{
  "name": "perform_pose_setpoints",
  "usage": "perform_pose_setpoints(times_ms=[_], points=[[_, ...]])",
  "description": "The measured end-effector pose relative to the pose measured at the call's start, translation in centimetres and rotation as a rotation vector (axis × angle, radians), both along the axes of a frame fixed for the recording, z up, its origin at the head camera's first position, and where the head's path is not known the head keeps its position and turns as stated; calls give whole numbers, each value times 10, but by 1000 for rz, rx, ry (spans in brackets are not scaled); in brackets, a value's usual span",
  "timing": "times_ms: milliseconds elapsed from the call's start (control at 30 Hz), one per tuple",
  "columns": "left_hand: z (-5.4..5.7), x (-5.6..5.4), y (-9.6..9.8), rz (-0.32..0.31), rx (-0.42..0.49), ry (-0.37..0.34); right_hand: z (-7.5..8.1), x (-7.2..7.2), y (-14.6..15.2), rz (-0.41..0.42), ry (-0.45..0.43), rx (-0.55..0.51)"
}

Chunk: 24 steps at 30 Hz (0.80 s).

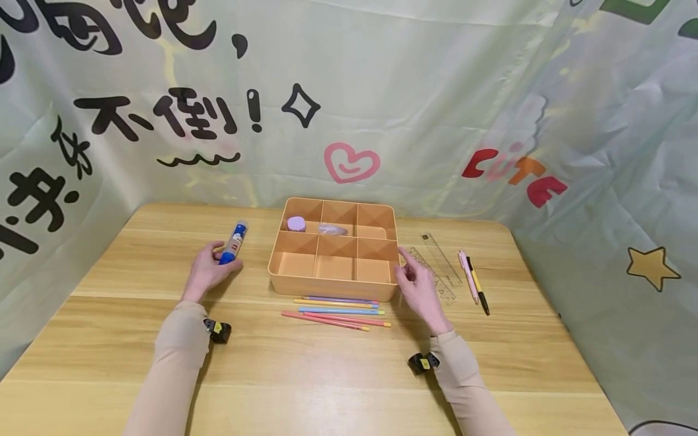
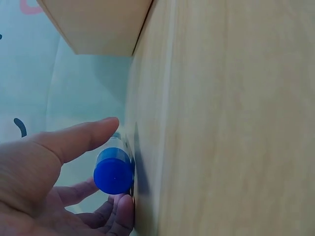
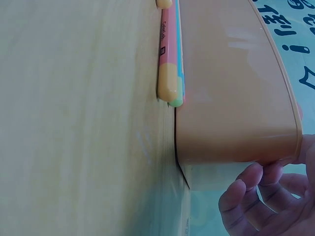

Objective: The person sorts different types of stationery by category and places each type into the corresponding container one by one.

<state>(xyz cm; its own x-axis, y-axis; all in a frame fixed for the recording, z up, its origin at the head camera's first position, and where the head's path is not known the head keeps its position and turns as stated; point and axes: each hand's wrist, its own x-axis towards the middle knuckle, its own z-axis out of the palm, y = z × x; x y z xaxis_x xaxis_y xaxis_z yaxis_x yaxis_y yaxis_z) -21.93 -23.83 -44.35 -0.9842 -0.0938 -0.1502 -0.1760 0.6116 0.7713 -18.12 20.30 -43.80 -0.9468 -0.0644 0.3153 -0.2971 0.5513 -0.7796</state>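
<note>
two hands: left hand (image 1: 209, 269) grips glue stick (image 1: 233, 242), right hand (image 1: 418, 289) loosely touches organizer (image 1: 332, 284).

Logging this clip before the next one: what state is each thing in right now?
Glue stick: capped, lying on table, gripped by left hand.
Organizer tray: upright, front compartments empty, touched by right hand.
Pencils: lying flat before tray.
Pens: lying untouched.
Ruler: flat.

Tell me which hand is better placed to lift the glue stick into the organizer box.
Left. The left hand already has thumb and fingers around the glue stick on the table. The right hand rests at the organizer box's far corner, steadying it.
</note>
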Motion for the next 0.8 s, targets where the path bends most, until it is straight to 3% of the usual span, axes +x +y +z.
perform_pose_setpoints(times_ms=[800], points=[[-1,-1,6,46,-38,19,1,-1,0,-6,-11,9]])
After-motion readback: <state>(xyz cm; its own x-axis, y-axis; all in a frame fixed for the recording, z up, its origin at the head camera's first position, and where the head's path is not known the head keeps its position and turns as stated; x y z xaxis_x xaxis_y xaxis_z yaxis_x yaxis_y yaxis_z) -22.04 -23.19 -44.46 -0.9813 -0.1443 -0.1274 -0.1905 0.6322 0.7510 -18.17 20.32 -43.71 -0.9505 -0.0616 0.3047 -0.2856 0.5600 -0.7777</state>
